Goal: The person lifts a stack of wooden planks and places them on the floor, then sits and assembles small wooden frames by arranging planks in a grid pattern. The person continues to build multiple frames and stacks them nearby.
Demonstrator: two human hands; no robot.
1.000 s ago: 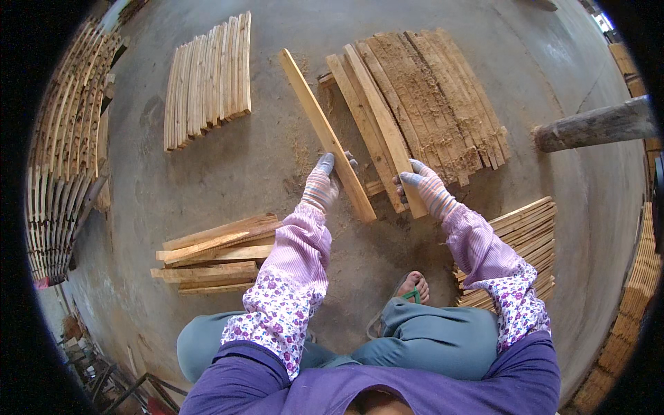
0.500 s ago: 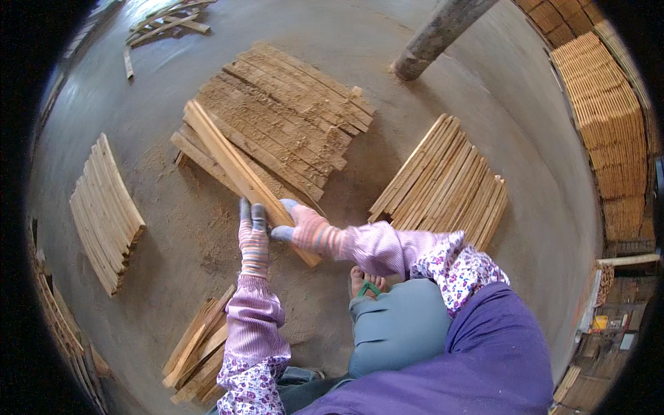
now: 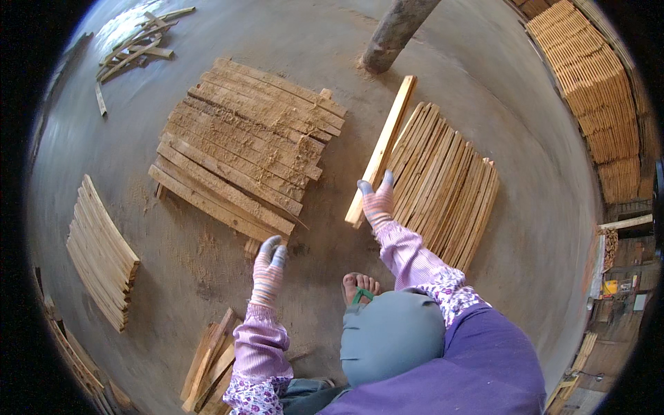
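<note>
My right hand (image 3: 377, 206), in a striped knit glove with grey fingertips, grips a pale wooden plank (image 3: 384, 149) near its close end. The plank runs along the left side of a neat stack of planks (image 3: 443, 181); whether it rests on the floor or is held above it, I cannot tell. My left hand (image 3: 268, 271), gloved the same way, holds nothing, its fingers apart and slightly bent. It is just short of the near corner of a wide pile of planks (image 3: 238, 149) strewn with sawdust.
Another plank stack (image 3: 102, 256) stands on the left. Loose wood pieces (image 3: 211, 360) lie by my left forearm, and scattered sticks (image 3: 142, 45) at the far left. A round post (image 3: 398, 34) rises beyond the right stack. Tall stacked wood (image 3: 588, 90) lines the right side.
The plank, earlier in both hands over the sawdust-covered pile, has swung right to the right stack in my right hand. My left hand has let go of it. The view has shifted somewhat.
</note>
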